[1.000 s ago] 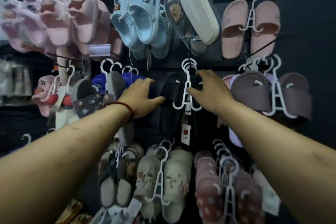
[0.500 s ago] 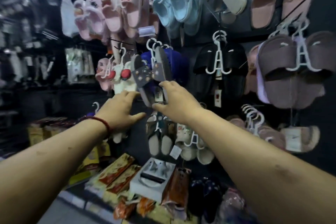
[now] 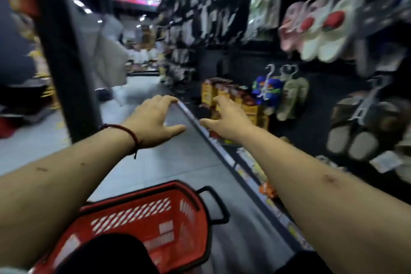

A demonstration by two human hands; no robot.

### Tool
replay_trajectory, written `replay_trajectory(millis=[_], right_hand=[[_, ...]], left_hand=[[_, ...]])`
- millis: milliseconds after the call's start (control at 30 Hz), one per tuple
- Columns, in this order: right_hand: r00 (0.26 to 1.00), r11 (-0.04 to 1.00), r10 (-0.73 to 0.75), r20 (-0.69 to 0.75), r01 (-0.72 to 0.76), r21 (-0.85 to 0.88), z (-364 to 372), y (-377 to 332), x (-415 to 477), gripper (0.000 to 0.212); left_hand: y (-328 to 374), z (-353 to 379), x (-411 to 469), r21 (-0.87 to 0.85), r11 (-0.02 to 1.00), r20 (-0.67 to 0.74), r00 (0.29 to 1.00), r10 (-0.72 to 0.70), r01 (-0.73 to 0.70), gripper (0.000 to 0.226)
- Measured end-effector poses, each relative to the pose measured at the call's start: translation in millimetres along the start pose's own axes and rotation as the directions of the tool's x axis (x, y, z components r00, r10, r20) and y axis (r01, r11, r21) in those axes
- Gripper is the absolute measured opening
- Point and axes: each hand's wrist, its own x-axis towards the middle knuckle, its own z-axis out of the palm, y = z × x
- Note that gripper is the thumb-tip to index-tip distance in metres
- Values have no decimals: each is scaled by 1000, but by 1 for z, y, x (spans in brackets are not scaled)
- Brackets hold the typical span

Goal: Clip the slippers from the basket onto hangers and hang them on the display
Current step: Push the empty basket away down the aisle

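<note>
Your left hand (image 3: 155,120) and right hand (image 3: 226,121) hold nothing, fingers spread and relaxed, free for the next pick. The red basket (image 3: 142,193) stands low in front of you, near the display (image 3: 315,104) of hung slippers (image 3: 322,40), probably to keep reaches short. What the basket holds cannot be told.

One head-worn view — looking forward and down along a shop aisle, slipper display (image 3: 322,35) close on the right, red basket (image 3: 155,218) just below, both forearms reaching ahead.

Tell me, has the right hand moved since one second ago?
Yes. The right hand has come off the display wall, down and toward the aisle, and now hovers open beside the shelf edge, touching nothing.
</note>
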Motion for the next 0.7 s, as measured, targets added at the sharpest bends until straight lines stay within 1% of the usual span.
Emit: replay_trajectory(millis=[33,67,167,233,400,467,500,567,633,667,700], right_hand=[[999,1000,-13,39,13,15,18,-8,1,79],[997,999,-25,71,23,30,32,-14,2,81],[986,996,-55,159,43,79,81,-32,0,89],[980,995,-35,197,16,98,110,-35,-4,89],[957,992,76,281,-100,71,187,-14,-16,92],[933,983,165,319,-183,27,215,2,-25,93],[916,977,204,344,-215,-7,227,11,-30,94],[867,958,287,408,-265,-110,250,30,-41,96],[795,919,393,462,-325,-224,270,49,-51,95],[759,897,441,479,-352,-269,279,57,-56,95],[736,880,473,484,-365,-304,287,63,-60,94]], left_hand=[[-17,-1,-13,20,999,13,999,-47,46,94],[-31,-2,-25,39,995,20,996,-90,89,95],[-77,-2,-60,90,965,50,967,-251,246,90],[-103,4,-77,110,940,64,941,-332,324,95],[-173,53,-120,128,840,152,827,-542,527,82],[-194,77,-139,175,774,223,741,-633,609,82],[-205,91,-150,206,730,271,679,-682,651,83],[-222,117,-173,304,613,347,514,-784,729,89],[-235,144,-197,377,494,402,342,-849,783,99],[-238,157,-207,387,451,417,283,-864,805,97],[-241,169,-218,383,421,424,248,-871,822,91]])
